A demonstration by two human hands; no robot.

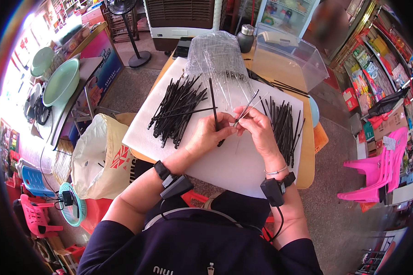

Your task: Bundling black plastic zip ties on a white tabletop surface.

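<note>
The left hand's grip (218, 127) closes around a black stick (212, 100); the right hand (256, 128) pinches a thin rod (249, 106), mid-frame over the white sheet (243, 170). The stick points toward the frame's top, nearly upright; the rod slants upper right. Work seems unfinished: wires (227, 85) lie loose; whether the left pile (176, 114) or right pile (281, 123) is done, I cannot tell.

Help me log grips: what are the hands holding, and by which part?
Left hand: a black stick, toward its lower end. Right hand: a thin dark strip, toward its lower end.
</note>
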